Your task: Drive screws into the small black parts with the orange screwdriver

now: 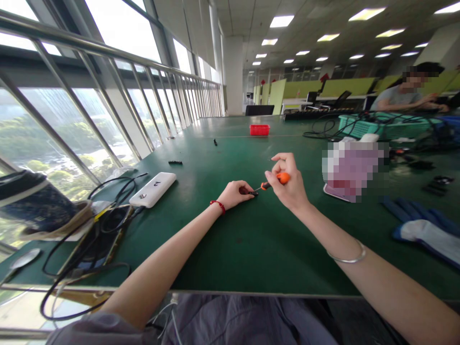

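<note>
On a green surface (251,258), the left hand (233,194) pinches a small black part (254,193), which lies well to the near side of a red box (259,130). The right hand (292,186) grips an orange-handled screwdriver (282,178), also nearer than the red box, its shaft slanting down to that part. A white power bank (154,190) lies left of the red box and nearer, a blue-and-white glove (427,231) far to its right.

Green table (251,261), bright windows (120,24), ceiling lights (282,21), seemingly office partitions (278,93)
</note>
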Demonstrator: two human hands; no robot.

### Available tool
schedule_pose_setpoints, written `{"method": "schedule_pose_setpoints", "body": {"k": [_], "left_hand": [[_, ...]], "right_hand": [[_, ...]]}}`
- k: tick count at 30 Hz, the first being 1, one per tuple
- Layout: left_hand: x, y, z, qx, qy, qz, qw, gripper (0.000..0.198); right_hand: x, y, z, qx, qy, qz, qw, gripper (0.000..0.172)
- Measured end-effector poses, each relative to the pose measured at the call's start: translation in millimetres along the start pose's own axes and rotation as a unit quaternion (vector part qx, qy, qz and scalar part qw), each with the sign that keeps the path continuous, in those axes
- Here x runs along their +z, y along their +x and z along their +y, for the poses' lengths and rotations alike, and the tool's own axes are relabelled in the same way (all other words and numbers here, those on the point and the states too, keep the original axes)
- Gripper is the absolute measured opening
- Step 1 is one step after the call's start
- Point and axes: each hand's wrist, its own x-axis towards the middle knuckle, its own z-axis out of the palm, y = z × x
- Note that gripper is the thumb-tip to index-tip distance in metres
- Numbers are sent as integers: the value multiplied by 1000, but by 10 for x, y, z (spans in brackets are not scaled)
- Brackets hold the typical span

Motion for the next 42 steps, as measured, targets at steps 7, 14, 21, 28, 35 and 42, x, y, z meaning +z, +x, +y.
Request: {"method": "schedule_pose_setpoints", "body": {"k": [7,14,21,28,35,42], "left_hand": [[5,7,-10,-1,10,7,1000,13],[2,-1,5,-3,5,3,1000,13],[-1,-6,12,-2,19,12,1000,15],[1,4,-5,-1,13,3,1000,13],[-3,-1,8,4,20,7,1000,13],[-3,0,7,3,15,3,1000,12]], "right_hand": [[-11,-22,-51,-9,-14,-32,999,25],[-9,-18,-39,-2,-62,4,998,20],[-8,-33,-38,-39,-35,-9,999,40],[-6,-28,-72,-5,-48,-23,999,19],[-1,-34,-30,-29,-60,6,998,40],[3,-30,-59,-20,-26,-33,999,21]]}}
